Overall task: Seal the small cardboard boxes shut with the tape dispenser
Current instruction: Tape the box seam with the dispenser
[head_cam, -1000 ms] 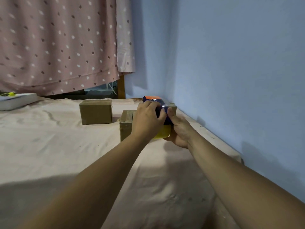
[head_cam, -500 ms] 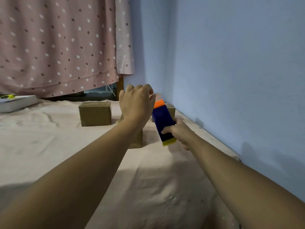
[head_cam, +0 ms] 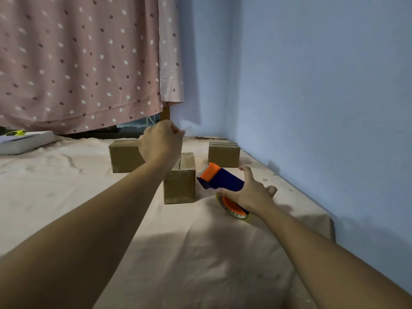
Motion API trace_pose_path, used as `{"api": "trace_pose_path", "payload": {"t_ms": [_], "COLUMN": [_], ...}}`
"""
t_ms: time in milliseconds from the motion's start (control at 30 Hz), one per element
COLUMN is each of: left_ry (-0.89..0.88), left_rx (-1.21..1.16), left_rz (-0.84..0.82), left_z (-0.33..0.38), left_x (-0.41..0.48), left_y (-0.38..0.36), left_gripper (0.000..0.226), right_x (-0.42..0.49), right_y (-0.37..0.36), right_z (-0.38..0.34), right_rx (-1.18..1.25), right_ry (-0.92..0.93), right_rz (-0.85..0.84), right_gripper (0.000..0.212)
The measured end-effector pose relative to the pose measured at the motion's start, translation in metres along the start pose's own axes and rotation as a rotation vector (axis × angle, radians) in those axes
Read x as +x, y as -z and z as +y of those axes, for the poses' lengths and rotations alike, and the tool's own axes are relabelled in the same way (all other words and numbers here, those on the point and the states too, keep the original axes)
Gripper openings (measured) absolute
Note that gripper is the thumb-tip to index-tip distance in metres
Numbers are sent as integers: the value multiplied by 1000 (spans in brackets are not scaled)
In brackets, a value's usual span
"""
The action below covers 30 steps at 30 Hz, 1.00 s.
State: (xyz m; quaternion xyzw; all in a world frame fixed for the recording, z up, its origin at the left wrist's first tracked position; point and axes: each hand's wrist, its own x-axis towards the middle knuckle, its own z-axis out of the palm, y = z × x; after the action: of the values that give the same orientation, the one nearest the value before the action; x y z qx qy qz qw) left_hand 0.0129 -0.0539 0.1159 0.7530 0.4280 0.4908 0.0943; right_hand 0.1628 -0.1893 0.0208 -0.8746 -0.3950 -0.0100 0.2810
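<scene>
Cloth-covered table [head_cam: 66,197], tape dispenser [head_cam: 227,180] near right edge, right hand [head_cam: 252,195] atop

The tape dispenser [head_cam: 225,181] lies right of the nearest box [head_cam: 179,186].

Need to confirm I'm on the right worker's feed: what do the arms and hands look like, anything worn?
Both arms are bare as far as the picture shows: no sleeve on the left forearm or the right forearm. The left hand and right hand wear no gloves. No watch, band or ring shows.
</scene>
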Motion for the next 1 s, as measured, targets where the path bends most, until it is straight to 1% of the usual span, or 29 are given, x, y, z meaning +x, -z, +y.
{"api": "trace_pose_path", "payload": {"t_ms": [33,100,167,200,267,333,367,433,500,567,633,700,767,800,867,900,933,1000], "left_ry": [14,21,20,22,30,37,29,18,22,44,102,209,383,478,644,708,715,793], "left_rx": [-18,-47,-52,-51,-53,-80,-92,-94,-112,-152,-186,-244,-389,-501,-694,-833,-809,-732], "left_rz": [-11,-28,-35,-39,-41,-40,-40,-40,-40,-63,-87,-121,-163,-178,-165,-152,-151,-169], "left_z": [0,-1,-3,-4,-7,-8,-8,-8,-9,-12,-16,-24,-35,-40,-56,-64,-71,-84], "left_x": [2,6,9,11,13,15,15,15,14,12,11,10,7,3,0,-1,-5,-10], "left_y": [1,3,4,5,8,12,14,17,17,18,17,18,16,18,12,8,5,3], "left_gripper": [25,24,22,22,22,22,22,23,23,22,20,17,12,9,29,34,37,39], "right_x": [1,2,2,2,0,-2,-2,-1,3,7,11,16,22,26,33,36,38,43], "right_y": [1,3,2,0,-3,-4,-4,-7,-10,-10,-7,-1,8,12,19,21,23,27], "right_z": [2,4,6,9,14,20,22,24,24,22,19,17,15,13,7,4,1,-5], "right_rx": [-33,-100,-164,-189,-235,-262,-261,-274,-313,-292,-272,-276,-260,-233,-184,-178,-177,-167], "right_ry": [20,90,192,242,342,373,358,300,235,169,162,199,201,190,187,199,218,260], "right_rz": [-17,-28,-8,-1,37,91,119,184,226,214,216,245,271,283,306,313,321,357], "right_gripper": [109,122,127,126,114,93,84,74,68,65,63,59,56,55,54,54,54,49]}}
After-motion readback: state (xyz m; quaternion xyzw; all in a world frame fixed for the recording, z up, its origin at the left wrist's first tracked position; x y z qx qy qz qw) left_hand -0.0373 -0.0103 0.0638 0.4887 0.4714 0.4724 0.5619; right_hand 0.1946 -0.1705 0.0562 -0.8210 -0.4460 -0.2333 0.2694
